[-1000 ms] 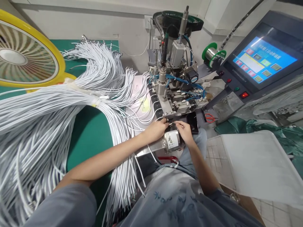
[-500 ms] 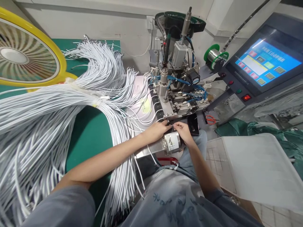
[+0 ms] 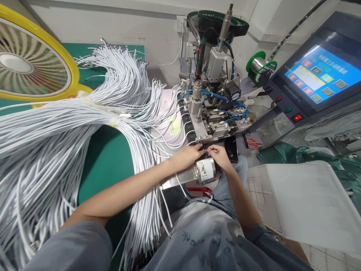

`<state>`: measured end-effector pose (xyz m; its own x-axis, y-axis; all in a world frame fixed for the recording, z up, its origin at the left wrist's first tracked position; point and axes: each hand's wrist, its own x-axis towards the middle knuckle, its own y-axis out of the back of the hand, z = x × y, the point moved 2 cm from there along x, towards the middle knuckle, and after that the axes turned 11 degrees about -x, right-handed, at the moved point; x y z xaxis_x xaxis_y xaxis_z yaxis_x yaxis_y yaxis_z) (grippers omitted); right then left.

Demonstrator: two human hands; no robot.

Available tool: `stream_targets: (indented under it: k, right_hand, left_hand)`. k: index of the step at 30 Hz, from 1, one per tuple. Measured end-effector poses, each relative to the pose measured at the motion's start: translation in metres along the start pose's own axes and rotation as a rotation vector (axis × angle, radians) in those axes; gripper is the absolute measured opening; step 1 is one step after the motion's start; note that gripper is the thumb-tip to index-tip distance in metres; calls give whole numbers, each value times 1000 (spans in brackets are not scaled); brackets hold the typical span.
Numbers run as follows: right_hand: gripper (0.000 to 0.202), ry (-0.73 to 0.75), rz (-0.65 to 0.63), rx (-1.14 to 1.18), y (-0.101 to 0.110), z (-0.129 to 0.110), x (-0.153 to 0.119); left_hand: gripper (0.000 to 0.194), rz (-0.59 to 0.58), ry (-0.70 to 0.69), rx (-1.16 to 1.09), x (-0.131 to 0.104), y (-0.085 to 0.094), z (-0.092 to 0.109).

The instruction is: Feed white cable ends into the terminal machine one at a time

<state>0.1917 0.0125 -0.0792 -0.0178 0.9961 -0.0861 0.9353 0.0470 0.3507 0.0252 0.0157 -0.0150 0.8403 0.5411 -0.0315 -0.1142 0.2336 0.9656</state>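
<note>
My left hand (image 3: pixel 189 155) and my right hand (image 3: pixel 220 155) meet fingertip to fingertip at the front edge of a metal machine (image 3: pixel 201 130). Both are closed in a pinch; whatever lies between the fingers is too small to name. Just below them sits a metal cylinder with a white label (image 3: pixel 205 169). White cables (image 3: pixel 143 150) run in a thick bundle left of the machine, and a few of their ends lead into its black holders (image 3: pixel 188 122). My left forearm reaches over the bundle.
A yellow fan (image 3: pixel 73 71) stands at the left on the green table mat (image 3: pixel 105 162). At the right are a lit screen (image 3: pixel 324 75), a solder wire spool (image 3: pixel 258 66), red-handled scissors (image 3: pixel 252 143) and a white plastic bin (image 3: pixel 307 203).
The camera view has shifted slightly, so the machine and screen appear a little further right. My hands remain together at the machine's front edge.
</note>
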Motion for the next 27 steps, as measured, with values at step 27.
stream_targets:
  k: [27]
  right_hand:
    - [31,-12,-67,41,-15,6,-1]
  left_hand:
    - [24,-15,33,71,-3,4,6]
